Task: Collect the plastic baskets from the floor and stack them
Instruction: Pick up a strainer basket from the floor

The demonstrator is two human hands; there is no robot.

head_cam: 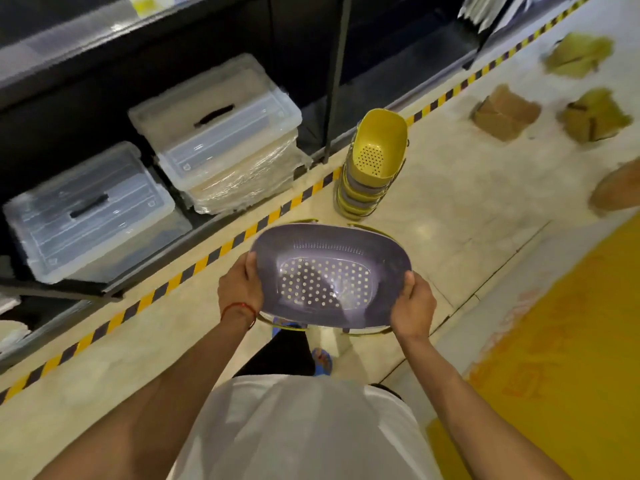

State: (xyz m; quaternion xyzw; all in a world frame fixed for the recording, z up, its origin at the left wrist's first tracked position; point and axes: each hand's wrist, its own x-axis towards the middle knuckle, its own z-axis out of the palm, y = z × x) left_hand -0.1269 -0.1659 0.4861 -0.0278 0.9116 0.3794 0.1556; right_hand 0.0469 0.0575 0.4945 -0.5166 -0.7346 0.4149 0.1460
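I hold a purple plastic basket [329, 268] with a perforated bottom in front of my waist, its opening facing up. My left hand [239, 287] grips its left rim and my right hand [412, 308] grips its right rim. Yellow-green handles hang at its near and far edges. Ahead on the floor stands a stack of baskets [372, 168], yellow and purple nested in turn, with a yellow one on top. The stack sits beside the shelf post, apart from the basket I hold.
A black shelf unit [173, 64] runs along the left with clear lidded storage boxes [214, 129] on its bottom level. Yellow-black hazard tape [194, 268] marks the floor edge. Cardboard boxes [504, 112] lie at the far right. A yellow floor area [571, 341] spreads on the right.
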